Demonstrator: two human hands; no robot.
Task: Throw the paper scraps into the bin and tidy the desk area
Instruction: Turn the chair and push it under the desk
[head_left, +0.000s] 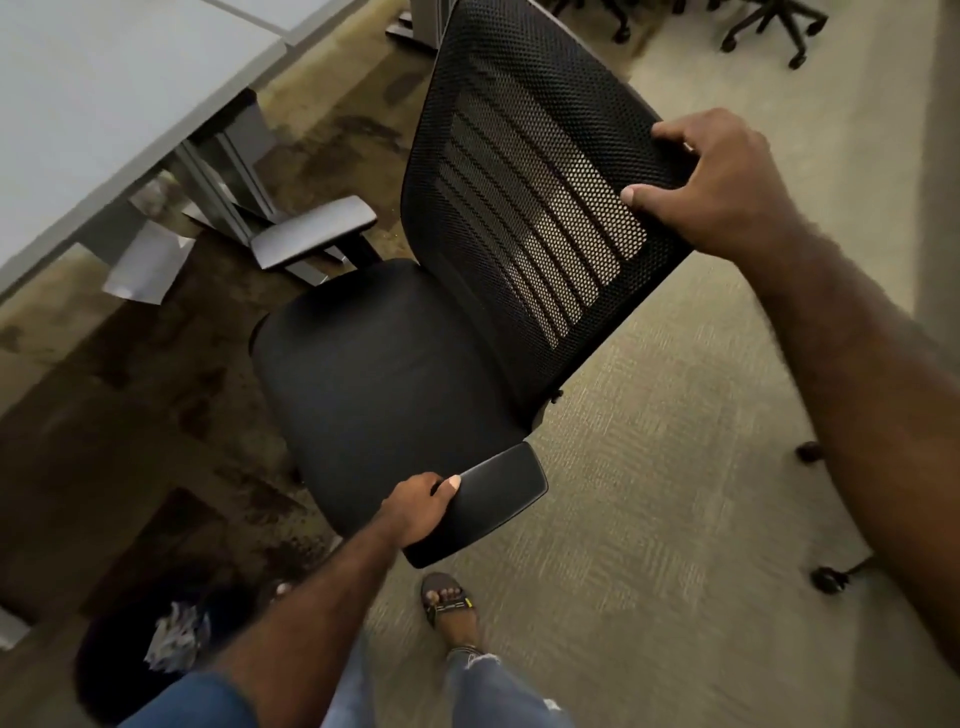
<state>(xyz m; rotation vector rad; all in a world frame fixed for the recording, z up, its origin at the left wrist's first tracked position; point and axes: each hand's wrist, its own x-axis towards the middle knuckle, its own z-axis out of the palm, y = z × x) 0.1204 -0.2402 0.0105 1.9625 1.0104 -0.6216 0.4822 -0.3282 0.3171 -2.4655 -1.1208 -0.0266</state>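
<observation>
Left hand (418, 512): I see its fingers clamped on the chair's near armrest (483, 501).
Right hand (719, 184): fingers pinch the backrest (524, 171) top edge.
Bin (130, 660): lower left — crumpled paper inside.

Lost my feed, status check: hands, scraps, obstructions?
Left hand on near armrest, right hand on chair back. Paper scraps under desk. Chair between.

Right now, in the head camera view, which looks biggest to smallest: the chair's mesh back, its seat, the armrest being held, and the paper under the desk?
1. Mesh back
2. Seat, nearly as big
3. Armrest, enlarged by nearness
4. Paper
</observation>
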